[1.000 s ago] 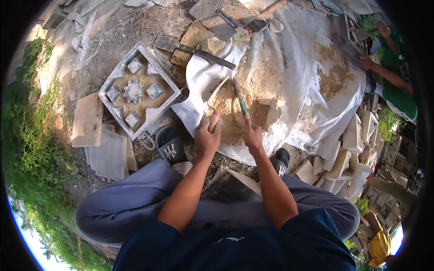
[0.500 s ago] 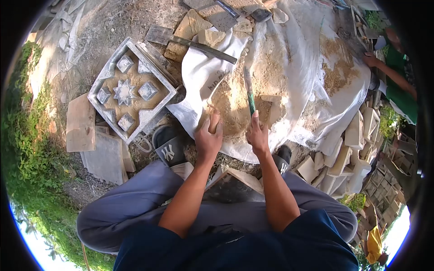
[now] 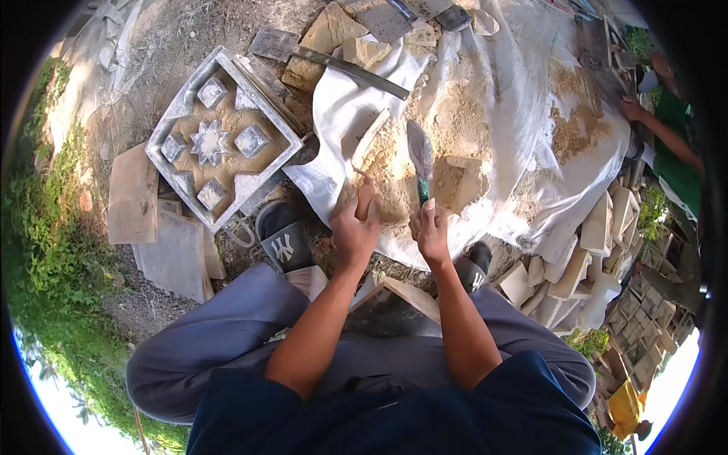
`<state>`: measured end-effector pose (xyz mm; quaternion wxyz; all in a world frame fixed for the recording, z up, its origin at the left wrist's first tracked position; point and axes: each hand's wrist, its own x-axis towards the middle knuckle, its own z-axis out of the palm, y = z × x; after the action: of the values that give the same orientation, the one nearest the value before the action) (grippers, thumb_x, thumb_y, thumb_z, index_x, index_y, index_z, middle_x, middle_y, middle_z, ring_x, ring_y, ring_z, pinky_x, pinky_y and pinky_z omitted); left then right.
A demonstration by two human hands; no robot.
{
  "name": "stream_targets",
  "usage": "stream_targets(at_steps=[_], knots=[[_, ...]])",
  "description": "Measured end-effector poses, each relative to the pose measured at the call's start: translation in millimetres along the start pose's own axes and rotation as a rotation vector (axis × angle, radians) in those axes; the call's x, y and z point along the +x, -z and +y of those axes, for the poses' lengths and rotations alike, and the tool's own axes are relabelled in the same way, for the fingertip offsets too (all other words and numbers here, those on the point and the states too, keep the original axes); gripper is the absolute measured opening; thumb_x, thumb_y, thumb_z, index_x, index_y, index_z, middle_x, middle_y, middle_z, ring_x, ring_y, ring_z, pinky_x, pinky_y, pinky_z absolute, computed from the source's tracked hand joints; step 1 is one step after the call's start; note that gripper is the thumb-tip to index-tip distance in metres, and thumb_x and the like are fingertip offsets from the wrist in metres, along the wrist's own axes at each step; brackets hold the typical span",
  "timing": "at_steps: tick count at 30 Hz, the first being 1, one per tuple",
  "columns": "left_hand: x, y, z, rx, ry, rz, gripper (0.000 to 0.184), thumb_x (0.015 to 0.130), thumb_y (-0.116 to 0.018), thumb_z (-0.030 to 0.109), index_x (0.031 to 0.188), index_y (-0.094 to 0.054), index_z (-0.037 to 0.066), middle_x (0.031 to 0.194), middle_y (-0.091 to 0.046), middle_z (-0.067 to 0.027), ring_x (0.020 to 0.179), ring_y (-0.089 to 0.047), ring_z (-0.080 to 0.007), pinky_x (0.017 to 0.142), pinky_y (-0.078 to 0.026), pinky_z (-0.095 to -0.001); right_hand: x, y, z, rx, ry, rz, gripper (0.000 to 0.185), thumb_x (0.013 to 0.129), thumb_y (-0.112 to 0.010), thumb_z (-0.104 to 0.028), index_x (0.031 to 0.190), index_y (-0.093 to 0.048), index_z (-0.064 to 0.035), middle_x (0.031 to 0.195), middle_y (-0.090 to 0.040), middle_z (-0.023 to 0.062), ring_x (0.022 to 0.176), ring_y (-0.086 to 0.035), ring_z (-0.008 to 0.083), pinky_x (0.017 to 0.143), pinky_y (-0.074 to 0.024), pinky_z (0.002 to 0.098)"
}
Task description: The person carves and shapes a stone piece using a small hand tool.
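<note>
My left hand (image 3: 356,231) is closed around the wooden handle of a trowel (image 3: 370,142), whose blade is tilted up with sandy material along it. In my right hand (image 3: 431,233) is a narrow pointed trowel (image 3: 420,152) with a green handle, its grey blade turned flat toward me. Both blades are over a heap of tan powder (image 3: 455,114) on a white sheet (image 3: 500,83). Left of the sheet lies a square mold (image 3: 254,193) with a raised star and diamond shapes, tan material between them.
A long flat bar (image 3: 356,72) lies across stone pieces (image 3: 334,34) at the back. Wooden boards (image 3: 133,193) rest at left. Stacked tan blocks (image 3: 572,265) stand at right. A co-worker's hand (image 3: 631,108) is at the far right, and a person in yellow (image 3: 626,409) is farther off.
The right trowel has turned from edge-on to showing its flat blade. The left trowel's blade has tilted up and its sandy edge now shows. The whole view has shifted slightly.
</note>
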<state>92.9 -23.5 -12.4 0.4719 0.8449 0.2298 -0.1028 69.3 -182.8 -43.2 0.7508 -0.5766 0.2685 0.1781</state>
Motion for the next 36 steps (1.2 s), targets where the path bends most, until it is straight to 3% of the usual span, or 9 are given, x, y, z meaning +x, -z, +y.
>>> stream_targets(at_steps=[5, 7, 13, 16, 20, 23, 28, 33, 36], knots=[[-14, -14, -21, 0.070, -0.227, 0.198, 0.029, 0.088, -0.068, 0.021, 0.106, -0.069, -0.001, 0.088, -0.070, -0.0223, 0.084, -0.070, -0.0363, 0.073, -0.053, -0.0399, 10, 9, 12, -0.434, -0.190, 0.194, 0.069, 0.099, -0.049, -0.055, 0.053, -0.045, -0.0033, 0.051, -0.039, -0.0008, 0.051, -0.035, 0.0101, 0.043, -0.0271, 0.0351], [-18, -6, -7, 0.037, 0.053, 0.045, 0.029, 0.087, -0.068, 0.021, 0.106, -0.069, -0.001, 0.089, -0.070, -0.0225, 0.085, -0.070, -0.0372, 0.073, -0.053, -0.0408, 10, 6, 1, -0.551, -0.176, 0.216, 0.070, 0.098, -0.050, -0.056, 0.054, -0.045, -0.0024, 0.051, -0.038, -0.0008, 0.052, -0.034, 0.0100, 0.044, -0.0280, 0.0363], [-25, -11, -12, 0.123, -0.003, 0.046, 0.035, 0.088, -0.064, 0.024, 0.111, -0.064, -0.003, 0.096, -0.067, -0.0271, 0.088, -0.066, -0.0438, 0.076, -0.052, -0.0462, -1, -9, -1, -0.126, 0.043, 0.128, 0.069, 0.099, -0.049, -0.054, 0.052, -0.040, -0.0049, 0.049, -0.039, -0.0017, 0.050, -0.035, 0.0091, 0.043, -0.0262, 0.0334], [-28, -13, -11, 0.044, -0.025, 0.052, 0.039, 0.089, -0.063, 0.025, 0.114, -0.062, -0.005, 0.097, -0.066, -0.0285, 0.091, -0.065, -0.0440, 0.079, -0.052, -0.0473, 3, -6, 0, -0.626, -0.192, 0.250, 0.070, 0.099, -0.049, -0.053, 0.052, -0.044, -0.0015, 0.048, -0.039, 0.0011, 0.049, -0.035, 0.0108, 0.043, -0.0282, 0.0366], [-29, -11, -12, 0.057, 0.094, -0.019, 0.039, 0.088, -0.064, 0.024, 0.115, -0.062, -0.006, 0.098, -0.066, -0.0293, 0.092, -0.065, -0.0446, 0.080, -0.051, -0.0474, 4, 1, 3, -0.537, -0.088, 0.196, 0.069, 0.099, -0.051, -0.051, 0.052, -0.043, -0.0009, 0.049, -0.041, 0.0013, 0.050, -0.036, 0.0111, 0.044, -0.0294, 0.0365], [-27, -19, -24, 0.021, -0.130, 0.126, 0.038, 0.088, -0.064, 0.022, 0.114, -0.062, -0.006, 0.093, -0.067, -0.0284, 0.087, -0.066, -0.0451, 0.077, -0.052, -0.0473, -3, -2, 4, -0.151, -0.004, 0.065, 0.068, 0.099, -0.052, -0.049, 0.052, -0.043, -0.0009, 0.050, -0.042, 0.0021, 0.051, -0.037, 0.0112, 0.045, -0.0301, 0.0358], [-29, -13, -11, 0.009, 0.024, 0.020, 0.036, 0.089, -0.064, 0.018, 0.118, -0.062, -0.003, 0.098, -0.068, -0.0274, 0.095, -0.066, -0.0433, 0.079, -0.053, -0.0439, 3, -6, 7, -0.654, -0.200, 0.274, 0.076, 0.097, -0.048, -0.058, 0.052, -0.047, 0.0027, 0.050, -0.042, 0.0061, 0.052, -0.040, 0.0132, 0.046, -0.0320, 0.0384], [-32, -13, -17, 0.013, -0.033, 0.046, 0.037, 0.089, -0.065, 0.020, 0.118, -0.062, -0.004, 0.096, -0.068, -0.0266, 0.093, -0.067, -0.0432, 0.078, -0.053, -0.0438, -1, -1, -2, -0.548, -0.128, 0.165, 0.074, 0.098, -0.049, -0.058, 0.050, -0.042, -0.0012, 0.049, -0.040, 0.0015, 0.050, -0.036, 0.0114, 0.044, -0.0270, 0.0364], [-28, -18, -25, 0.030, -0.118, 0.119, 0.036, 0.090, -0.065, 0.020, 0.116, -0.063, -0.004, 0.092, -0.069, -0.0259, 0.090, -0.067, -0.0432, 0.076, -0.053, -0.0437, -8, -9, 9, -0.200, 0.037, 0.076, 0.074, 0.098, -0.048, -0.057, 0.051, -0.043, -0.0007, 0.047, -0.039, 0.0025, 0.048, -0.038, 0.0123, 0.044, -0.0284, 0.0372]])
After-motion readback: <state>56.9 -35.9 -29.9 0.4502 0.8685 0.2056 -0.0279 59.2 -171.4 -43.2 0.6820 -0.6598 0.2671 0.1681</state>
